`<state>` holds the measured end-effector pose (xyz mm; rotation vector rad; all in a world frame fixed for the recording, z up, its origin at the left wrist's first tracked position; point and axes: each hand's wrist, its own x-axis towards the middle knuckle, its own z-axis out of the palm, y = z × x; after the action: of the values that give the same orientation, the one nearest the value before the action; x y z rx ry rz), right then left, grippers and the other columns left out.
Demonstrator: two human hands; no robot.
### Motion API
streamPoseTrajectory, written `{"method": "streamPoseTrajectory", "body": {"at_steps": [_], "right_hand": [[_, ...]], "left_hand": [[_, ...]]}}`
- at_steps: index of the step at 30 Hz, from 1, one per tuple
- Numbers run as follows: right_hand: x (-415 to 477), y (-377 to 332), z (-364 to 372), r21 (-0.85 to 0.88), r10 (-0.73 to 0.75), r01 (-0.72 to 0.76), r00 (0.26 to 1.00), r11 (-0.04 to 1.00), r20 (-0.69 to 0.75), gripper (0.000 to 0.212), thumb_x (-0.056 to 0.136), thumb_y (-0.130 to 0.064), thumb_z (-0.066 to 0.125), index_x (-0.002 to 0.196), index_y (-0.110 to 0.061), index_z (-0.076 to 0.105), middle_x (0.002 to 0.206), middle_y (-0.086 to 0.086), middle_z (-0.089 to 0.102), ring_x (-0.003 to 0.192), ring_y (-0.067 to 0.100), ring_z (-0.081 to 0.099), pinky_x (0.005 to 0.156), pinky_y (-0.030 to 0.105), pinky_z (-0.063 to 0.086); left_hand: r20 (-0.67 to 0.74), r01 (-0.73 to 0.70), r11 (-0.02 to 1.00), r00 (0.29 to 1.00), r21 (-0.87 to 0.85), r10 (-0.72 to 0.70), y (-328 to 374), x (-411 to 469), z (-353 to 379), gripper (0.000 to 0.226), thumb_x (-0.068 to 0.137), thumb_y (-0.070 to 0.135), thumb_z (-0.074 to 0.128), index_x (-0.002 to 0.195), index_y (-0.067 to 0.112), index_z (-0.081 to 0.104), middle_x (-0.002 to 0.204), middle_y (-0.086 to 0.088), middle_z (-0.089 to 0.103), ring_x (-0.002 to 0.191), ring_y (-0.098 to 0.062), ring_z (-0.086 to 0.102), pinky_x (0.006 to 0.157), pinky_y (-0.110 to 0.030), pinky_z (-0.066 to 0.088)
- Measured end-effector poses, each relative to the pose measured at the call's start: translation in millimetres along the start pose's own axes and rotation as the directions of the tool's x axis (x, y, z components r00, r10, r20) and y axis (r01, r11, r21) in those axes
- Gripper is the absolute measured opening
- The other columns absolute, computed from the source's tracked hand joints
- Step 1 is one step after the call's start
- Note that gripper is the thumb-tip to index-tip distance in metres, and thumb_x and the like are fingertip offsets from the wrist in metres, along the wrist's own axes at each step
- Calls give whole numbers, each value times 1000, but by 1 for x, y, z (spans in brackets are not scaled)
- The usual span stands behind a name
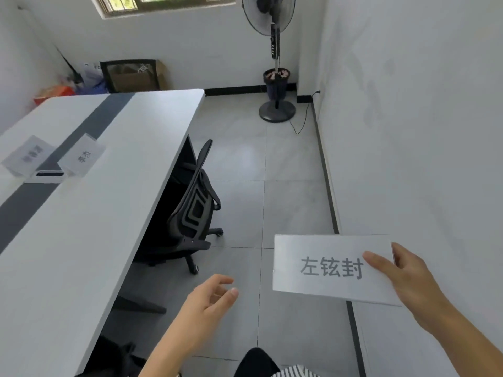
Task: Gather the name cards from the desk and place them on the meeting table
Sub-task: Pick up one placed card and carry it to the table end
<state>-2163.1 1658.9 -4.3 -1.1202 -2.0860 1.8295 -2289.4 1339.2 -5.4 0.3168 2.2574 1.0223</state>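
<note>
My right hand [408, 276] pinches the right end of a white name card [321, 268] with grey characters, held in the air over the floor at lower right. My left hand [209, 297] hangs empty with loosely curled fingers, left of the card and just off the table's near edge. The long white meeting table [114, 202] with a dark grey centre strip fills the left. Two other name cards, one [27, 155] at far left and one [81, 155] beside it, stand on it either side of the strip.
A small white box [49, 176] lies on the strip between the two cards. A black office chair [190, 213] is tucked under the table's right side. A standing fan [276, 63] and a dark bin [276, 83] occupy the far corner. A white wall runs along the right.
</note>
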Motion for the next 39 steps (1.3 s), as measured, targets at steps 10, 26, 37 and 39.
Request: {"method": "streamPoseTrajectory", "body": {"at_steps": [10, 26, 37, 39], "right_hand": [[239, -84, 34, -35, 24, -25, 999, 999, -20, 15, 86, -25, 68, 97, -15, 66, 92, 7, 75, 84, 29, 70, 69, 38, 53], [638, -248, 45, 107, -28, 33, 998, 994, -48, 13, 86, -22, 69, 96, -14, 68, 83, -4, 77, 84, 27, 71, 70, 36, 53], [892, -384, 115, 25, -108, 105, 968, 994, 225, 11, 86, -19, 67, 96, -15, 69, 84, -5, 77, 65, 6, 71, 63, 29, 49], [936, -400, 139, -4, -93, 97, 965, 995, 247, 12, 86, -18, 67, 97, -15, 68, 83, -3, 77, 64, 7, 72, 60, 28, 49]], "left_hand": [[-7, 100, 991, 995, -87, -101, 52, 240, -77, 24, 92, 40, 55, 113, 31, 60, 100, 1, 70, 94, -6, 66, 94, -33, 51], [24, 38, 996, 999, -85, -36, 259, 629, -155, 24, 92, 43, 54, 114, 33, 58, 100, 0, 70, 93, -4, 65, 89, -29, 51], [-145, 157, 953, 969, -260, -200, 300, 800, -233, 56, 66, 66, 57, 109, 31, 62, 98, -4, 72, 85, -2, 68, 73, -21, 49], [-166, 180, 941, 958, -287, -234, 295, 842, -254, 40, 80, 54, 60, 110, 27, 63, 97, -5, 72, 85, -7, 68, 72, -21, 51]]}}
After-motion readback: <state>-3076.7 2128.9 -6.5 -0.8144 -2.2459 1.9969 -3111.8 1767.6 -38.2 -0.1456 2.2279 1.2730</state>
